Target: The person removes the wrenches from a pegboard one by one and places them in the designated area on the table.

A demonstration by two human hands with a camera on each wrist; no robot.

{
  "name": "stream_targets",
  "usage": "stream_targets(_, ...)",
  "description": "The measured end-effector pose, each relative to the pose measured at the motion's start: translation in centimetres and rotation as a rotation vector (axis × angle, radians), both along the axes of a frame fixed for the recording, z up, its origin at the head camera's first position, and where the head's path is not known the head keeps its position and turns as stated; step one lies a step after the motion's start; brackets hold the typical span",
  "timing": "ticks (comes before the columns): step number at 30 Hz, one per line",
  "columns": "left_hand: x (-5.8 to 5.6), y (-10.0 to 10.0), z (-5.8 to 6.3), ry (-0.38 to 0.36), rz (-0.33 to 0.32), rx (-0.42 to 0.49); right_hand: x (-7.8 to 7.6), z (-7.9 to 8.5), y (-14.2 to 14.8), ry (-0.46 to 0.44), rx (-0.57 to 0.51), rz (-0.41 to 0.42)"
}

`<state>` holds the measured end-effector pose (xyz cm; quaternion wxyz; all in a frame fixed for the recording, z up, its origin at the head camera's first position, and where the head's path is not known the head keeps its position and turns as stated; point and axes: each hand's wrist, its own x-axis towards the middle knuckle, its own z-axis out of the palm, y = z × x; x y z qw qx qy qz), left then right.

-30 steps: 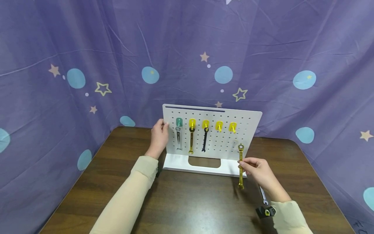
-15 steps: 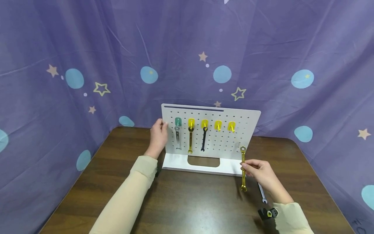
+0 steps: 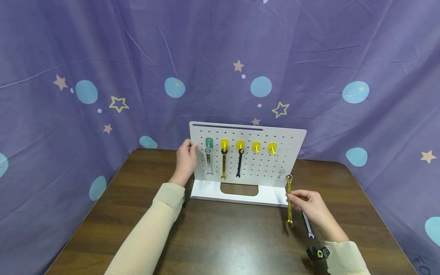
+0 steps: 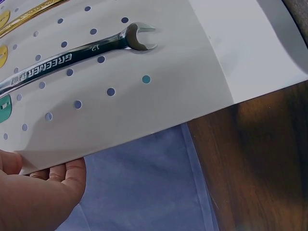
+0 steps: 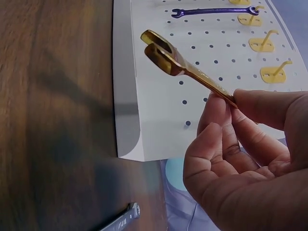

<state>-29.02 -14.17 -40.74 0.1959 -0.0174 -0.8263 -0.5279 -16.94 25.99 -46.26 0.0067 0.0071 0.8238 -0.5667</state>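
Observation:
A white pegboard (image 3: 268, 172) stands upright on the table, and my left hand (image 3: 185, 160) grips its left edge, thumb in front and fingers behind. My right hand (image 3: 311, 206) pinches a gold wrench (image 3: 290, 202) by its middle, ring end up, in front of the board's lower right corner. In the right wrist view the wrench's open end (image 5: 163, 53) points away from the fingers. On the board hang a silver wrench (image 3: 209, 162) from a green hook (image 3: 209, 143), a second gold wrench (image 3: 224, 164) and a dark purple wrench (image 3: 240, 164) from yellow hooks.
Two bare yellow hooks, a left one (image 3: 256, 147) and a right one (image 3: 272, 148), sit on the board's right half. Another silver wrench (image 3: 308, 225) lies on the wooden table (image 3: 213, 236), partly behind the right hand. A purple curtain (image 3: 220, 57) hangs behind.
My right hand has moved slightly right and toward the table's front with the gold wrench, drawing away from the board. My left hand keeps its grip on the board's edge.

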Motion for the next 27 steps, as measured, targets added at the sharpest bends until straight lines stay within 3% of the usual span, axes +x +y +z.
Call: stream_targets(27,-0.2,-0.1,-0.1,0.018,0.009,-0.014,0.4,-0.9,1.9,0.007,0.012,-0.024)
